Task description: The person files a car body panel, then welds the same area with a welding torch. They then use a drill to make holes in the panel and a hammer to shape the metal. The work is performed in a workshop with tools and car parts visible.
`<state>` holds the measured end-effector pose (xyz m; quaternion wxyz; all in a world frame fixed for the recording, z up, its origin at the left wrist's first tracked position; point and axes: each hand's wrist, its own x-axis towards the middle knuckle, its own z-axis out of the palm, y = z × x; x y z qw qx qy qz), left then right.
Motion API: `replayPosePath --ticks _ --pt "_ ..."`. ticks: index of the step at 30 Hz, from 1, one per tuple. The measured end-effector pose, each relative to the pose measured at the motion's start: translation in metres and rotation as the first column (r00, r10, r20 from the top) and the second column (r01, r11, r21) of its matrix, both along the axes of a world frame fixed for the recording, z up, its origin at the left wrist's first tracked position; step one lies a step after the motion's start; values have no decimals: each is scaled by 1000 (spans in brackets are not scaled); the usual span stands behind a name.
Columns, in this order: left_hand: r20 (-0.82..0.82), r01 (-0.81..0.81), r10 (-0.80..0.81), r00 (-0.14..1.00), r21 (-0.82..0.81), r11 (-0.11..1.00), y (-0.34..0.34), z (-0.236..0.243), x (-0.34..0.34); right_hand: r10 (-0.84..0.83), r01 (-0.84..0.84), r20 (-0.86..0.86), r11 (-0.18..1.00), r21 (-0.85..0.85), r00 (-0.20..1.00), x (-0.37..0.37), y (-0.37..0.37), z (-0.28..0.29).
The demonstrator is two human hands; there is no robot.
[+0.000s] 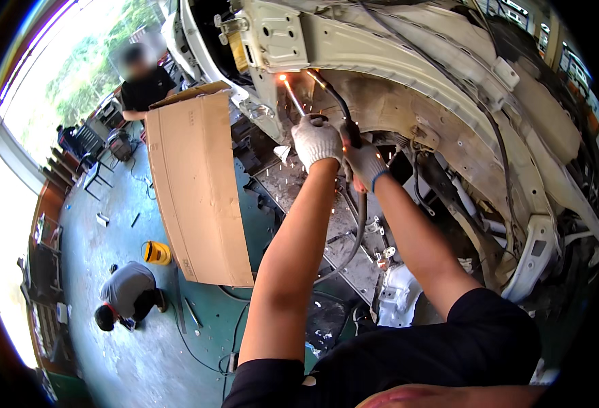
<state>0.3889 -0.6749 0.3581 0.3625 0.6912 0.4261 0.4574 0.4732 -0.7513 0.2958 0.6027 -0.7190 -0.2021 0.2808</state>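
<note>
My left hand (316, 143), in a white knitted glove, is closed around a thin metal rod (295, 98). Its far tip meets the beige car body panel (354, 41) at a small orange glow. Just to the right, my right hand (367, 165), also gloved, grips a black welding torch (340, 107). The torch's curved neck reaches up to the panel's lower edge, close to the rod's tip. Sparks fall around both hands. A thick cable (362, 224) hangs below the right hand. The gloves touch or nearly touch, and the fingers are partly hidden.
A large cardboard sheet (201, 190) stands at left, with a person (143, 85) behind it. Another person (129, 289) crouches on the floor near a yellow bucket (157, 253). Loose metal parts (388, 258) lie below my hands, and cables (235, 340) cross the floor.
</note>
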Motion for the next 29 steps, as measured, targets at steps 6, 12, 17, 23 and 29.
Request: replayPosePath --ticks 6,12,17,23,29 --pt "62 -19 16 998 53 998 0 7 -3 1 21 -189 994 111 982 -46 -135 -55" --pt "67 48 -48 997 -7 999 2 4 -10 -21 15 -272 1000 -23 962 -71 -233 -112" --pt "450 344 -228 863 -196 918 -26 -34 -66 -35 26 -381 999 -29 924 -71 -273 -152" --pt "787 721 -228 574 -354 595 -87 -93 -188 -93 68 -271 993 -100 958 -45 -292 -182" --pt "755 877 -480 448 -266 400 -56 -52 -293 -137 91 -355 985 -144 925 -44 -290 -177"
